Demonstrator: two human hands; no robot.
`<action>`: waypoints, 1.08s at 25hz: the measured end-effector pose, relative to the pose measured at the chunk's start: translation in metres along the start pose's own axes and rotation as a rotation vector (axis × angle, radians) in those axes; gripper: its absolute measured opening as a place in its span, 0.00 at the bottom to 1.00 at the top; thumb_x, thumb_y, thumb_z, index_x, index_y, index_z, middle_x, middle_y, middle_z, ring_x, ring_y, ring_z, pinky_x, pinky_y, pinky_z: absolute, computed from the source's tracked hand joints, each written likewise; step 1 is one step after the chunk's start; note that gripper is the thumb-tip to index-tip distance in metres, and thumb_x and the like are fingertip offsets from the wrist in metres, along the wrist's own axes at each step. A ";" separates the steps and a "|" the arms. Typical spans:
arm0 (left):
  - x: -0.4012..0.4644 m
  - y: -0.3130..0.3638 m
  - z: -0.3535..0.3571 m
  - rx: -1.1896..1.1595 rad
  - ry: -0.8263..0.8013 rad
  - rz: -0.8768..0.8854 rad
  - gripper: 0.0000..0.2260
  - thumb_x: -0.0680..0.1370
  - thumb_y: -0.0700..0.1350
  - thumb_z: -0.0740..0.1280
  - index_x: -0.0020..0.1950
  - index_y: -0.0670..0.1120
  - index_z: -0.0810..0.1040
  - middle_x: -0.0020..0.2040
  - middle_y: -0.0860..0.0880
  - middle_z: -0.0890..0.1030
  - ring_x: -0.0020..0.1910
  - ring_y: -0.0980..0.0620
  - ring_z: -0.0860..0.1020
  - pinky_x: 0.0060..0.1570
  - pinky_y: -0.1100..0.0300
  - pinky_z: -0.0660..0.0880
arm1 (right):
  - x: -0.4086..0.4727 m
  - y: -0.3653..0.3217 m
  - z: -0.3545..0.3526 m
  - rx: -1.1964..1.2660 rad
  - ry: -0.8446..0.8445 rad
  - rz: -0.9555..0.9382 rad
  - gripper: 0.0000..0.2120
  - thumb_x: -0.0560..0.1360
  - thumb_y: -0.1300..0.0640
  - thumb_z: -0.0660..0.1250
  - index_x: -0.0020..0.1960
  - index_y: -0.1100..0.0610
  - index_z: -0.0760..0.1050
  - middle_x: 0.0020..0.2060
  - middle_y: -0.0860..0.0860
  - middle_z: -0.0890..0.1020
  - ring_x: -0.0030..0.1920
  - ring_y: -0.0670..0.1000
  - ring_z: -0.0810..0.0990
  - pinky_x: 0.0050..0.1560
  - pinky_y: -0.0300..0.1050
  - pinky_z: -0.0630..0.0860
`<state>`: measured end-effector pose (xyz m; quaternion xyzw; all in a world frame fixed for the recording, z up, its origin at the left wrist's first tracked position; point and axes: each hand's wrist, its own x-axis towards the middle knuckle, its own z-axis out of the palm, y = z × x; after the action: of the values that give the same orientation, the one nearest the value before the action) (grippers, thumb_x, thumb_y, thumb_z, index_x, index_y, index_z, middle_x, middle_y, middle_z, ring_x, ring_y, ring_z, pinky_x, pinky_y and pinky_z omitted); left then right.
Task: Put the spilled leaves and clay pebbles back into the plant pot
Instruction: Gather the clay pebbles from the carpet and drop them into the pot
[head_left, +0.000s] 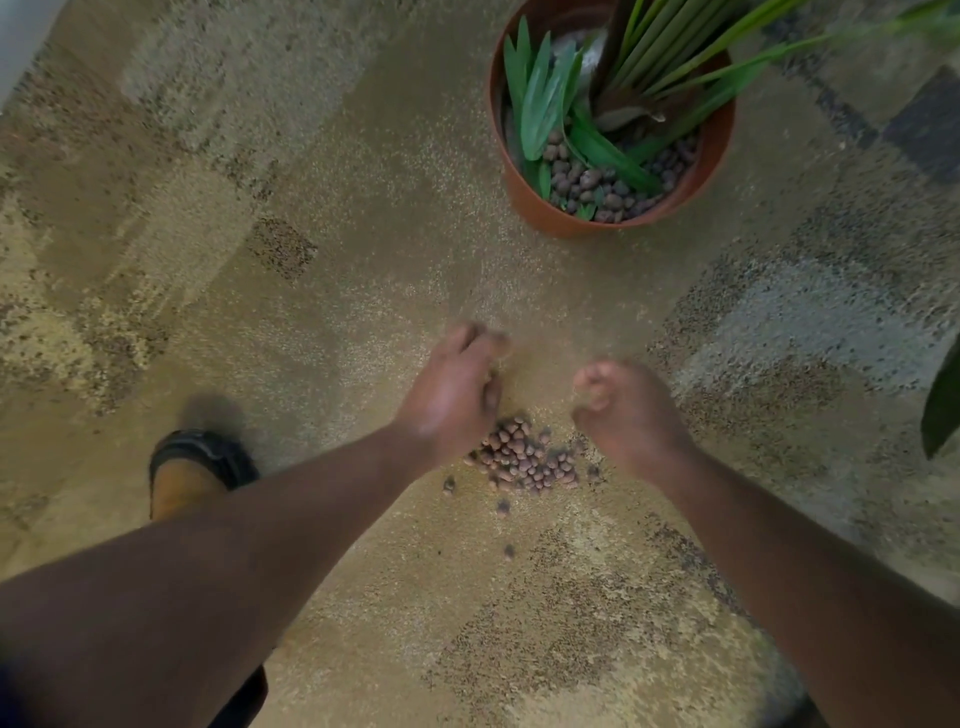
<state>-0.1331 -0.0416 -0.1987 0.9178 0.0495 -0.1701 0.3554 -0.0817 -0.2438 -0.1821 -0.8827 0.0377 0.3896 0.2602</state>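
A small heap of brown clay pebbles lies on the carpet, with three strays just in front of it. My left hand hovers over the heap's left edge, blurred, fingers loosely bent, and I see nothing in it. My right hand hangs over the heap's right edge with its fingers curled into a fist; whatever is inside is hidden. The terracotta plant pot stands farther back to the right, apart from both hands. It holds pebbles, loose green leaves and the plant's stems.
The floor is patterned tan and grey carpet. My foot in a black sandal is planted left of the heap. A dark green leaf pokes in at the right edge. A pale wall or panel fills the top left corner.
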 end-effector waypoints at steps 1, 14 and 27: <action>-0.016 -0.014 0.008 0.027 -0.114 -0.095 0.20 0.78 0.36 0.70 0.69 0.44 0.74 0.64 0.47 0.73 0.63 0.48 0.74 0.67 0.59 0.73 | -0.007 0.018 0.012 -0.065 -0.042 0.067 0.19 0.72 0.63 0.76 0.61 0.54 0.77 0.61 0.53 0.79 0.48 0.46 0.79 0.37 0.29 0.69; -0.048 -0.025 0.039 0.104 -0.339 -0.153 0.13 0.80 0.37 0.68 0.64 0.46 0.79 0.61 0.47 0.77 0.60 0.46 0.78 0.61 0.54 0.79 | -0.048 0.040 0.089 0.031 0.032 0.022 0.08 0.74 0.61 0.73 0.46 0.52 0.75 0.47 0.49 0.76 0.41 0.41 0.73 0.33 0.32 0.65; -0.050 -0.027 0.039 0.181 -0.367 -0.084 0.18 0.80 0.34 0.66 0.69 0.46 0.78 0.64 0.48 0.76 0.58 0.49 0.80 0.57 0.58 0.81 | -0.043 0.057 0.079 -0.093 0.062 0.031 0.06 0.79 0.66 0.65 0.49 0.57 0.78 0.48 0.53 0.78 0.37 0.41 0.74 0.28 0.31 0.67</action>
<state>-0.1969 -0.0458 -0.2252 0.8968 0.0065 -0.3526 0.2671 -0.1798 -0.2607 -0.2203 -0.9047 0.0410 0.3675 0.2116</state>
